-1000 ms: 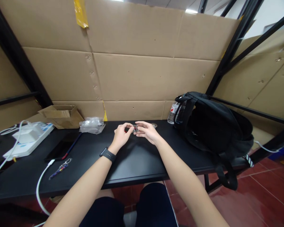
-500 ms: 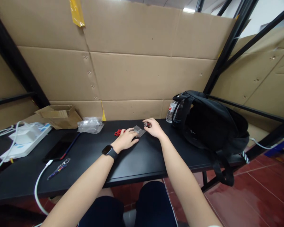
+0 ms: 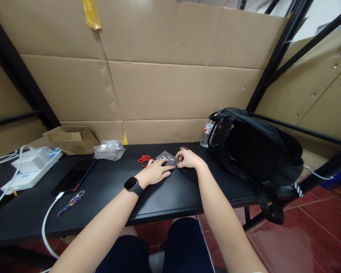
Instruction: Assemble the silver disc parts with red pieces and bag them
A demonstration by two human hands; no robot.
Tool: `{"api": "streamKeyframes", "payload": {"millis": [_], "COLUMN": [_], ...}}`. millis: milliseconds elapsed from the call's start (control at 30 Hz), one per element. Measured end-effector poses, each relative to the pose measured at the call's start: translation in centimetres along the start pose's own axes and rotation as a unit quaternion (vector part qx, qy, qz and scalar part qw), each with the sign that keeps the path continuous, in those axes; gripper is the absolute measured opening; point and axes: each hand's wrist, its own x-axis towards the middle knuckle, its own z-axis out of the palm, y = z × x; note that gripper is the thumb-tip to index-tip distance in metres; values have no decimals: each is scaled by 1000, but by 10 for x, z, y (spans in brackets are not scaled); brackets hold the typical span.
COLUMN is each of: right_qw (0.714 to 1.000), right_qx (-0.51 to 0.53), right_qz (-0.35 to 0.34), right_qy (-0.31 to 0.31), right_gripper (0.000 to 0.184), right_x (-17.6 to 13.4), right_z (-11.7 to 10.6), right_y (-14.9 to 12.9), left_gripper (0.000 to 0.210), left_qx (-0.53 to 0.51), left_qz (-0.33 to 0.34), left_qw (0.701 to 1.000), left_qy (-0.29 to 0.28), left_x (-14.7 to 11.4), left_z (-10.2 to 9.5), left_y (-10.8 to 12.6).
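Note:
My left hand (image 3: pixel 155 172), with a dark watch (image 3: pixel 133 185) on its wrist, lies with fingers stretched over a small clear plastic bag (image 3: pixel 167 156). A bunch of red cord (image 3: pixel 144 159) lies on the black table just beyond its thumb side. My right hand (image 3: pixel 190 159) is closed in a pinch at the bag's right end. Something small and partly red shows between its fingers, too covered to name. Behind those fingers a small round, clear-looking object (image 3: pixel 183 148) peeks out.
An open black backpack (image 3: pixel 258 148) and a water bottle (image 3: pixel 207 133) stand at right. Leftward are clear plastic packaging (image 3: pixel 109 150), a paper bag (image 3: pixel 71 140), a phone (image 3: pixel 74 176), a keychain (image 3: pixel 71 203), a power strip (image 3: pixel 31 178) and a white cable (image 3: pixel 44 227).
My right hand has come down towards the table and the plastic bag. My left hand has shifted slightly nearer and to the right, uncovering more of the red cord.

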Motion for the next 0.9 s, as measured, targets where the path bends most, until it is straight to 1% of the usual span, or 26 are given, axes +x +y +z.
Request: {"api": "streamKeyframes", "payload": {"millis": [167,367,533,633,733,833,900], "right_qw": [1000,1000,1000,999,997,995,994], "right_qx": [9,16,15,25,53,72,88], "right_qz": [-1,-12,-8,-28,-49,-52,-58], "right_qy": [1,20,-11,-23,2,35,32], "right_gripper": [43,32,33,32,30,28,25], "right_x": [2,2,-1,0,4,8,11], "right_z": [2,3,-2,-2,5,13,17], "right_y": [-2,-5,-5,-6,-5,-2,0], "left_gripper": [39,39,39,39,39,40,39], "left_qx": [0,-7,-7,-9,-11,-17,-24], "left_qz": [-2,-5,-4,-3,-1,2,4], "left_qw": [1000,1000,1000,1000,1000,1000,999], "left_qy": [-1,-12,-16,-20,-25,-25,-22], "left_x": [0,-1,-1,-2,-2,-1,-1], "left_z": [0,-1,-4,-5,-4,-2,-1], "left_y": [1,1,2,2,0,-2,-4]}}
